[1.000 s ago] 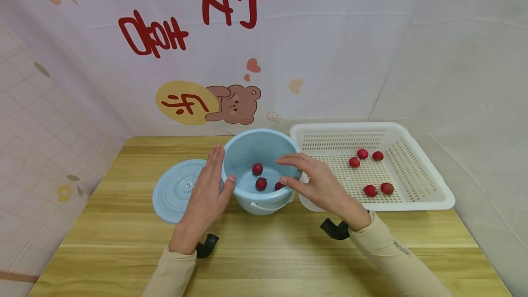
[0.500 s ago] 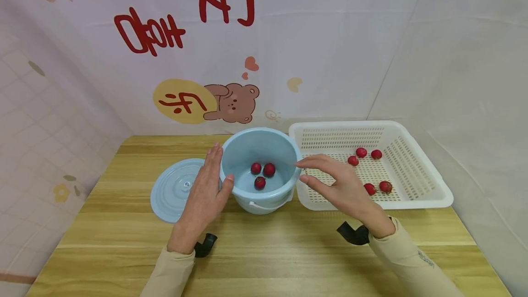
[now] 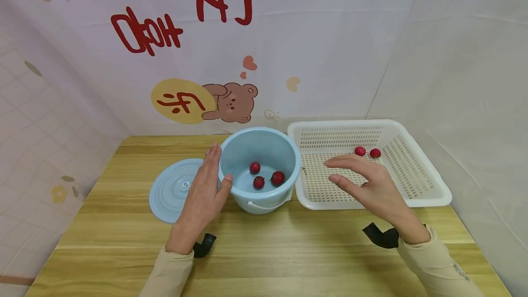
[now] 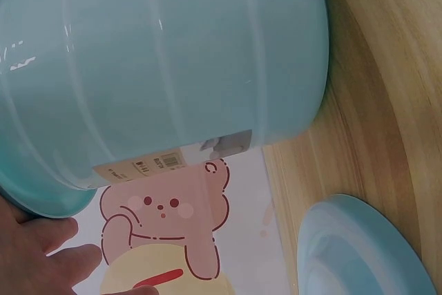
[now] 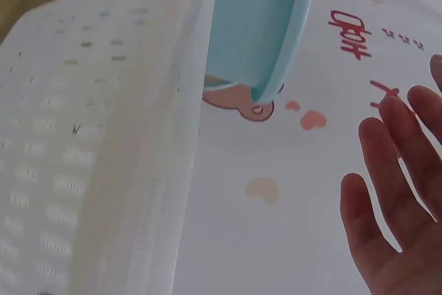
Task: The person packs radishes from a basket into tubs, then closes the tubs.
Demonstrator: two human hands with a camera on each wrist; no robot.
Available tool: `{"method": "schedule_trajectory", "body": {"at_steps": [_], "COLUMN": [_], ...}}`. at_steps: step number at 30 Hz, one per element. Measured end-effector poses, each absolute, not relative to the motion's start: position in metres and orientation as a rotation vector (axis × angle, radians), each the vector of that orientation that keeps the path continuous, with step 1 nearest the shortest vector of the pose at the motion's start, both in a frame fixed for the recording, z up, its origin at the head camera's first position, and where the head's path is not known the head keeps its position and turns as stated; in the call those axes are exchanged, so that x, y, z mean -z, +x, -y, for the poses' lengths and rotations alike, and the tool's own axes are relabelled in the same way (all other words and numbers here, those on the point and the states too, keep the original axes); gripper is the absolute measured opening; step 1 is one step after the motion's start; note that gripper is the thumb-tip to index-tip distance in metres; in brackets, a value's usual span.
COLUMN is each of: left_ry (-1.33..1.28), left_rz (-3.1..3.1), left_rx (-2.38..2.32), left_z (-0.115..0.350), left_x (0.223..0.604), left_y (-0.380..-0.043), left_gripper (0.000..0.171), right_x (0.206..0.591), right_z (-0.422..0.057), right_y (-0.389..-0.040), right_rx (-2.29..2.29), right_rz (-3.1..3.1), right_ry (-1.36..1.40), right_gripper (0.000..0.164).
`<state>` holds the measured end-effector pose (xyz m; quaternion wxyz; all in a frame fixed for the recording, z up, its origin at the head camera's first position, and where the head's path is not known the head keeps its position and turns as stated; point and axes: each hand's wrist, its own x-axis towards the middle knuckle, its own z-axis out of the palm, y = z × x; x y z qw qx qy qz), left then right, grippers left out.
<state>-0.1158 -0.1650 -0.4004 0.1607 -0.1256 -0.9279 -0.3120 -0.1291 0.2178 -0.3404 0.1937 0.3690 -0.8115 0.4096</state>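
Note:
My left hand (image 3: 202,196) rests its straight fingers along the left rim of a light blue bucket (image 3: 259,148), thumb at the near rim. Inside lie 3 small round red fruits (image 3: 278,178). The left wrist view shows the bucket's ribbed side (image 4: 193,46) and my left fingers near its rim. Over the white slotted basket (image 3: 443,194) hovers my right hand (image 3: 375,187), thumb and fingers apart, holding nothing. Two red fruits (image 3: 360,151) show behind it, and the hand mostly hides another. In the right wrist view my right hand's fingers (image 5: 400,198) are spread beside the basket wall (image 5: 145,136).
A light blue lid (image 3: 167,194) lies flat on the wooden table (image 3: 284,251), left of the bucket and partly behind my left hand. The basket stands close against the bucket's right side. A printed cloth wall (image 3: 330,58) rises behind them. A bit of stem (image 3: 304,171) lies in the basket.
The fruit at my right fingertips has dropped into the bucket and rolled among the others. My right hand has moved right, from over the bucket to over the basket. My left hand stays put.

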Motion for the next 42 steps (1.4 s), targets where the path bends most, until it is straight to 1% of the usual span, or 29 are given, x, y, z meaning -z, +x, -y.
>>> {"method": "schedule_trajectory", "body": {"at_steps": [7, 22, 29, 35, 42], "left_ry": [-0.355, -0.366, -0.362, -0.353, -0.351], "left_rz": [2.65, 2.635, 2.644, 2.651, 2.651], "left_rx": [0.89, 0.9, 0.908, 0.907, 0.908], "left_z": [0.165, 0.166, 0.165, 0.165, 0.165], "left_x": [0.402, 0.401, 0.401, 0.401, 0.4], "left_y": [-0.117, -0.116, -0.116, -0.116, -0.116], "left_gripper": [0.072, 0.072, 0.072, 0.072, 0.072], "right_x": [0.34, 0.35, 0.357, 0.363, 0.369], "right_z": [-0.242, -0.287, -0.307, -0.32, -0.33], "right_y": [-0.13, -0.134, -0.143, -0.152, -0.163], "right_rx": [-1.108, -1.037, -1.045, -1.018, -0.922], "right_rz": [2.33, 2.58, 2.716, 2.797, 2.92], "right_ry": [0.998, 0.881, 0.852, 0.848, 0.784], "right_gripper": [0.051, 0.048, 0.04, 0.04, 0.039]}}
